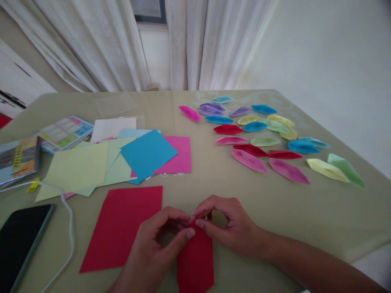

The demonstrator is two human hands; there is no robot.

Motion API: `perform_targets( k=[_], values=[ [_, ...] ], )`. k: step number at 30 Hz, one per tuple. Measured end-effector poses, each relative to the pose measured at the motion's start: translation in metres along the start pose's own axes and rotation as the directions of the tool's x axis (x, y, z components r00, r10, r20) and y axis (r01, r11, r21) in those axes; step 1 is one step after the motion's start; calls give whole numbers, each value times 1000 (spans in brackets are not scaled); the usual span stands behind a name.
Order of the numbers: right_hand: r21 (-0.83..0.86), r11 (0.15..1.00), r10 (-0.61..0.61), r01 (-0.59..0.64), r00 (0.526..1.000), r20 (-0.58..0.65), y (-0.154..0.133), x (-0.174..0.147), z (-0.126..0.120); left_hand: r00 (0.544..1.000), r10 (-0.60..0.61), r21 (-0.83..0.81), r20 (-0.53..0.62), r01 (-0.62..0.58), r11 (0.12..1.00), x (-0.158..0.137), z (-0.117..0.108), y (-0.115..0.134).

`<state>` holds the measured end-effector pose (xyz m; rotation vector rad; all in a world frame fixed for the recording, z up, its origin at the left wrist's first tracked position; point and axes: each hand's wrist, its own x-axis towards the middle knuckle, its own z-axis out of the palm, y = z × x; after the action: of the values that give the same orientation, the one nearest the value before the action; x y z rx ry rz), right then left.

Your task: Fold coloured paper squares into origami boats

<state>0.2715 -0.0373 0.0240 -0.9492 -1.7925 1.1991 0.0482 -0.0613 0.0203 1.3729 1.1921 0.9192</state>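
Note:
A folded piece of red paper (pixel 196 260) lies at the table's near edge, its far end narrowed to a point. My left hand (pixel 161 240) pinches that far end between thumb and fingers from the left. From the right, my right hand (pixel 229 226) pinches the same end, the two sets of fingertips almost touching. The fingers partly hide the tip of the fold. Just left of my left hand lies a flat red sheet (pixel 125 224), its right side partly covered by that hand.
Several folded paper boats (pixel 249 160) in many colours spread over the table's right side. At left are loose coloured sheets (pixel 149 154), a booklet (pixel 18 158), a phone (pixel 23 244), a white cable (pixel 71 232) and a small yellow object (pixel 33 185). Curtains (pixel 189 44) hang behind.

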Motion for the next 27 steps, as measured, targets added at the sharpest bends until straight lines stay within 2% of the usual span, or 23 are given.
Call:
perform_targets(
  k=[4,11,14,20,27],
  values=[
    [-2,1000,5,-5,1000,-10,0,0,0,998,-21,74,56,17,997,1,-6,-3],
    [-2,998,60,-60,997,57,-4,3,-1,999,-37,104,8,36,994,-1,-5,-2],
    [-46,998,38,-34,995,95,-3,2,-2,998,-65,104,2,65,992,-2,-5,-2],
    [-71,997,13,-10,999,48,-4,2,-3,984,-132,64,120,125,990,-1,-11,0],
    [-79,994,-72,74,997,33,-4,2,-3,970,-195,38,144,192,981,0,-11,0]
  ],
)
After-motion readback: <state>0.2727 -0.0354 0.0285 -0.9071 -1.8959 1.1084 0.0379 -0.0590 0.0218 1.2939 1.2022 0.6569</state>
